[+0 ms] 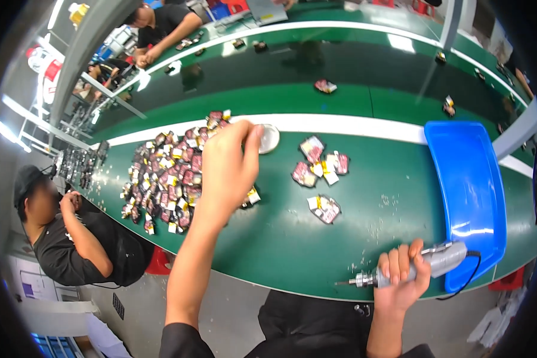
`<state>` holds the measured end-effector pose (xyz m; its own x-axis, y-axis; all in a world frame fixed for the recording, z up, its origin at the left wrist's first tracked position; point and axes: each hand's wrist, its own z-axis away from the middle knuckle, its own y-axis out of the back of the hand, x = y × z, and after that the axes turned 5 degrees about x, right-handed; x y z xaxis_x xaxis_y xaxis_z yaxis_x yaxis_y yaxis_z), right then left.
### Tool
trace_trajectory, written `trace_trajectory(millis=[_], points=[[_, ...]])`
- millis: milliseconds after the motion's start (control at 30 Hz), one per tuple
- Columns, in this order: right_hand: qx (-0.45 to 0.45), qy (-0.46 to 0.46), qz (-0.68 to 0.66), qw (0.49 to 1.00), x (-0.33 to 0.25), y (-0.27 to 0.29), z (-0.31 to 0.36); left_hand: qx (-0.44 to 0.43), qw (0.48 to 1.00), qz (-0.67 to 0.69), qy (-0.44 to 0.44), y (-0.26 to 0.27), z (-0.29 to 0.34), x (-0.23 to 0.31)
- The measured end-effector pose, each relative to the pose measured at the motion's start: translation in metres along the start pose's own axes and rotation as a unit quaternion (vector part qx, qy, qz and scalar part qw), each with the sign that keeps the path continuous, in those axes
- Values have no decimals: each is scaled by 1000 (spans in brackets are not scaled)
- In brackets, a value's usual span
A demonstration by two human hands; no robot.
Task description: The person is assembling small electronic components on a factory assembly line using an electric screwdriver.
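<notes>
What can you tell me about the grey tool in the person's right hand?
The grey tool resembles a powered screwdriver: a smooth, rounded body, plastic or metal, with a silvery collar and thin bit pointing left, slightly down. The right hand wraps its middle, near the table's front edge. A black cord loops from its back end, across the blue tray in this view. Whether it is running, I cannot tell.
</notes>
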<state>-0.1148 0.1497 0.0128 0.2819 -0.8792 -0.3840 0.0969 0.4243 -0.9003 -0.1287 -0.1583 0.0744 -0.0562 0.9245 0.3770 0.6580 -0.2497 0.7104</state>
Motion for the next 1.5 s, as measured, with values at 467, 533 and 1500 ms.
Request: trace_trajectory(millis=[467,533,1500], points=[[-18,-38,10,999,-1,0,-4,-131,980,-148,-11,-166,-112,-14],[-28,-43,14,999,-1,1,-4,-133,977,-158,-45,-175,-115,-22],[-105,-141,51,983,13,-1,22,-168,979,38,-107,24,159,51]])
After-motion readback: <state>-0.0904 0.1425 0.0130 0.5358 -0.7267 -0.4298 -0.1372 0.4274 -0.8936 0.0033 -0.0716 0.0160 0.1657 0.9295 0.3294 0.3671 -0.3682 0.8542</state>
